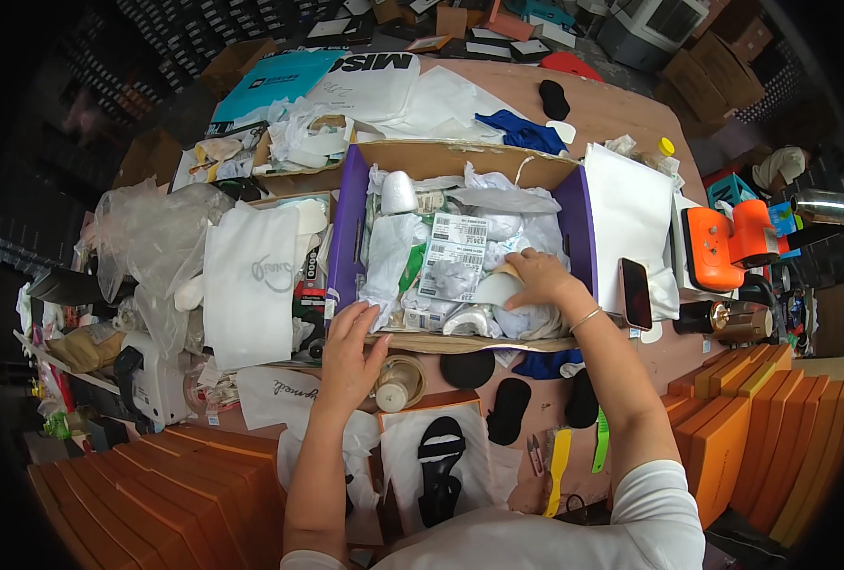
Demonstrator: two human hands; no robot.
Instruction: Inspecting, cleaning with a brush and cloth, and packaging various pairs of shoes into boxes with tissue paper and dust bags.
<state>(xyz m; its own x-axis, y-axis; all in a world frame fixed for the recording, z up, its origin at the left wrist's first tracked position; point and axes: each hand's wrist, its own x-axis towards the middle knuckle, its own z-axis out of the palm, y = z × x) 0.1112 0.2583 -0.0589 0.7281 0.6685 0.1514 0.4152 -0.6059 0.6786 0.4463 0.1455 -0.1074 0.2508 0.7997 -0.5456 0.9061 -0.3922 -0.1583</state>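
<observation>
I see my right hand (536,276) gripping a shoe sole (495,287) inside the purple cardboard box (349,223), its long axis running left-right; my left hand (350,356) rests open on the box's near edge.

We are seeing a white printed label (452,256) lying in the purple cardboard box (349,228); orange shoeboxes (170,484) stacking at both lower corners; a dark-screened phone (635,294) resting beside the box.

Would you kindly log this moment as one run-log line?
left hand: resting on purple box front edge | right hand: inside box, on white wrapped bundle | black sandal: below, untouched
</observation>
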